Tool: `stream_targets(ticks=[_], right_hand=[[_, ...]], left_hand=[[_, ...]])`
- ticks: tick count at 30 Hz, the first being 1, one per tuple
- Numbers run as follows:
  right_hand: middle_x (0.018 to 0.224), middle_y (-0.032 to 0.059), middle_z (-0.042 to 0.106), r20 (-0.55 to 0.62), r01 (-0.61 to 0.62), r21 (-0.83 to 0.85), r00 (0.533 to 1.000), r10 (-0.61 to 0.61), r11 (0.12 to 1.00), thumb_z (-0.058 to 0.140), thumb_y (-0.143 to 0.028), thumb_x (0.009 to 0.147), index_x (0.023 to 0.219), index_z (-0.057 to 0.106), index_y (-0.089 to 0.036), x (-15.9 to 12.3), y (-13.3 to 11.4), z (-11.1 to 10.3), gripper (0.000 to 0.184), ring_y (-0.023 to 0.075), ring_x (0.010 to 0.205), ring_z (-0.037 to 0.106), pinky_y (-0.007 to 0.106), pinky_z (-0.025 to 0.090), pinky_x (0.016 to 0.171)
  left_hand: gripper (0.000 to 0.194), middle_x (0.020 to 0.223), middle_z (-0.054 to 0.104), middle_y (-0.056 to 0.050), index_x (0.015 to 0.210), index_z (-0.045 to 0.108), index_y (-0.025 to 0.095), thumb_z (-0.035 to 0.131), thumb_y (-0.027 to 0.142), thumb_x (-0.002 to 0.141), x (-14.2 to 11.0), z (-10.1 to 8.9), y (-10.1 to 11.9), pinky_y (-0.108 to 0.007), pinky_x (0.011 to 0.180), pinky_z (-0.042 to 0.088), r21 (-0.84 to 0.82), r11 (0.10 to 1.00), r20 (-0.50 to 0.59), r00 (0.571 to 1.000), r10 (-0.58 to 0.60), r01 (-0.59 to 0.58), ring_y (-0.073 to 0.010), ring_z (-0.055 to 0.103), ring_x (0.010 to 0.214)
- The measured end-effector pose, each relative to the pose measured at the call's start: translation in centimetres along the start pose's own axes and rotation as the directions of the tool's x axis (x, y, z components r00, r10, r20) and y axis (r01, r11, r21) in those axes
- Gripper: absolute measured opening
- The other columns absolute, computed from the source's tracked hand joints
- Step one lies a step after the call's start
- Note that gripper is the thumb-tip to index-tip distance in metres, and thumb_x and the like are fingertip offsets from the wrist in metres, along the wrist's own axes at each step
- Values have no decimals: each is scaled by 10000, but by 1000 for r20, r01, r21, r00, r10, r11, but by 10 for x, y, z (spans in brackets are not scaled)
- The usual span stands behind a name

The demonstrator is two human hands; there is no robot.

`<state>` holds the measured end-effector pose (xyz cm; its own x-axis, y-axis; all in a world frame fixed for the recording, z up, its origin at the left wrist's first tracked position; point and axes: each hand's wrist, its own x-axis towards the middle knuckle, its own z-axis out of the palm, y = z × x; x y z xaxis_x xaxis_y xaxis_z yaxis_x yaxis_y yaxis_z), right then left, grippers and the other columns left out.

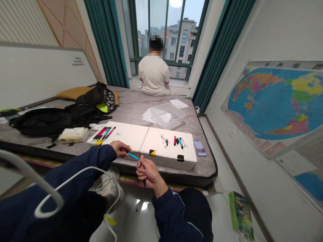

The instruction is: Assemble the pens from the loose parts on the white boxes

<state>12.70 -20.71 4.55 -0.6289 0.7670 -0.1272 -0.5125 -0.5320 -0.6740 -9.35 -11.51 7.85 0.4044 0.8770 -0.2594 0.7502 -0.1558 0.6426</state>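
My left hand point(120, 149) is closed on one end of a blue pen barrel point(133, 156), held just in front of the white boxes. The fingers of my right hand point(149, 172) are closed at the barrel's other end. A thin dark piece point(144, 183) sticks out below that hand; what it belongs to is hidden by the fingers. On the left white box point(128, 132) lies a row of several red, blue and black pens point(103, 133). Loose pen parts point(179, 142), red, black and blue, lie on the right white box point(148, 141), with small bits beside them.
Behind the boxes stands a clear plastic bin point(168, 116) near white paper sheets point(178, 103). A tissue pack point(73, 135) and a black backpack point(45, 121) lie left on the bed. Another person point(153, 72) sits by the window, back turned. A white cable point(83, 169) loops past my left arm.
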Motion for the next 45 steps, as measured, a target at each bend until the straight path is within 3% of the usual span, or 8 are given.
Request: stream_targets(ticks=[6, 17, 23, 29, 36, 45], right_hand=[[447, -114, 255, 29, -35, -13, 999, 35, 999, 482, -634, 810, 712, 447, -183, 0, 6, -3, 463, 23, 376, 140, 159, 60, 382], [418, -121, 262, -21, -59, -121, 998, 57, 991, 444, -667, 807, 710, 492, -153, 7, 16, -10, 525, 16, 352, 161, 154, 91, 374], [423, -121, 265, -18, -60, -123, 998, 58, 991, 446, -641, 821, 722, 490, -159, 5, 17, -7, 495, 18, 348, 157, 148, 98, 364], [413, -123, 254, -70, -92, -126, 994, 83, 988, 451, -542, 861, 711, 476, -168, 6, 19, -6, 403, 21, 341, 145, 142, 84, 358], [406, -124, 263, -143, -71, -192, 989, 43, 979, 440, -658, 810, 690, 477, -161, 3, 16, 0, 513, 14, 337, 159, 143, 94, 362], [406, -124, 260, -135, -65, -193, 990, 39, 979, 440, -677, 795, 670, 465, -166, 8, 24, -7, 526, 16, 331, 152, 146, 89, 354]], left_hand=[[423, 642, 692, -13, 961, 722, 179, 638, 414, 620, -2, -1, -1, -204, 586, 474, 61, 998, 7, 1000, 1, -1, -151, 648, 572], [445, 629, 692, -6, 960, 716, 174, 644, 442, 612, -4, 2, 4, -209, 596, 489, 71, 997, 43, 998, -44, 41, -155, 648, 571], [406, 659, 706, 1, 967, 720, 204, 637, 425, 637, -6, 2, 13, -208, 625, 478, 175, 984, 31, 999, -31, 25, -156, 666, 595], [329, 531, 666, 33, 956, 730, 239, 619, 370, 676, -9, 2, 25, -183, 625, 449, 321, 947, 9, 1000, 12, -14, -131, 647, 572], [354, 740, 727, 15, 955, 726, 223, 634, 391, 658, -8, -1, 20, -196, 674, 472, 261, 965, 16, 1000, -19, 14, -130, 662, 575], [324, 670, 712, 24, 944, 733, 240, 634, 361, 661, -10, 0, 26, -195, 659, 464, 285, 958, 13, 1000, -4, 0, -129, 656, 564]])
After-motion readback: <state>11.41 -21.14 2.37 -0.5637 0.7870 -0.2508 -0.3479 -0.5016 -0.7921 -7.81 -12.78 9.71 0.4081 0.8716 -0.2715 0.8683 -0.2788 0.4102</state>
